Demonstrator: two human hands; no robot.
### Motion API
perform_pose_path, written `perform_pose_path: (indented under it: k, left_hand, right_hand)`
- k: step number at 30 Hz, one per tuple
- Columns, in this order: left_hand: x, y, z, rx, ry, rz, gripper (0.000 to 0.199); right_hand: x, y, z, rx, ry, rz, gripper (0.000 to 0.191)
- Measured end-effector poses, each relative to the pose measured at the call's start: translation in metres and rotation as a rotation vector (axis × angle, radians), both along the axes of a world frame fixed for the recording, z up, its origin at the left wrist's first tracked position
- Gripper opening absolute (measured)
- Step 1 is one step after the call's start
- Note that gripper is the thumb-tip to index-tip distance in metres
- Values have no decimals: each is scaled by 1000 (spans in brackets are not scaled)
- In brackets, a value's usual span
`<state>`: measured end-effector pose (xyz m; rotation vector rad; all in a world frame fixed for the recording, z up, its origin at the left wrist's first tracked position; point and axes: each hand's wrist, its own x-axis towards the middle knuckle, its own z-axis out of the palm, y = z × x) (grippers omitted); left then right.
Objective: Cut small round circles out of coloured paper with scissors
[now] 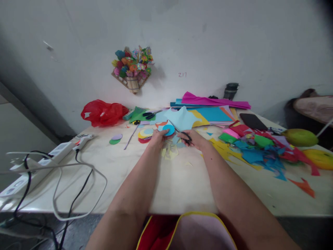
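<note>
Between the fingers of my left hand is a blue paper circle, its face turned toward me. My right hand grips a pair of black-handled scissors, the blades pointing up and left beside the circle. Just left of my left hand lies a pile of cut paper circles in yellow, red and pale blue. Under my hands are pale yellow paper offcuts. Behind them rests a light blue sheet with a cut, curved edge.
Colourful paper scraps heap on the right, near a dark phone-like slab and a green fruit-like object. A second pair of scissors and a red plastic bag lie at the back. Left, cables cross a power strip.
</note>
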<state>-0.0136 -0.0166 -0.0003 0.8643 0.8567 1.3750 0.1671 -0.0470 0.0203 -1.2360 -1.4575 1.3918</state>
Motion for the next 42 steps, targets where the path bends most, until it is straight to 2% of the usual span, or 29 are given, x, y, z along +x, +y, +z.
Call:
perform_pose_path:
  k: [14, 22, 28, 35, 42]
  left_hand:
    - [0, 0, -1, -2, -38, -18, 23]
    - [-1, 3, -2, -42, -15, -5, 32]
    - [-1, 3, -2, -35, -13, -7, 18]
    - [-1, 2, -1, -39, -2, 4, 22]
    - [0, 0, 1, -33, 28, 3, 15]
  right_hand:
    - [1, 2, -2, 10, -12, -15, 30]
    - [-3, -4, 5, -10, 12, -37, 35]
    - [-3, -2, 3, -5, 21, -33, 34]
    - [-1, 2, -3, -1, 34, -19, 31]
    - [-1, 4, -4, -21, 66, -34, 27]
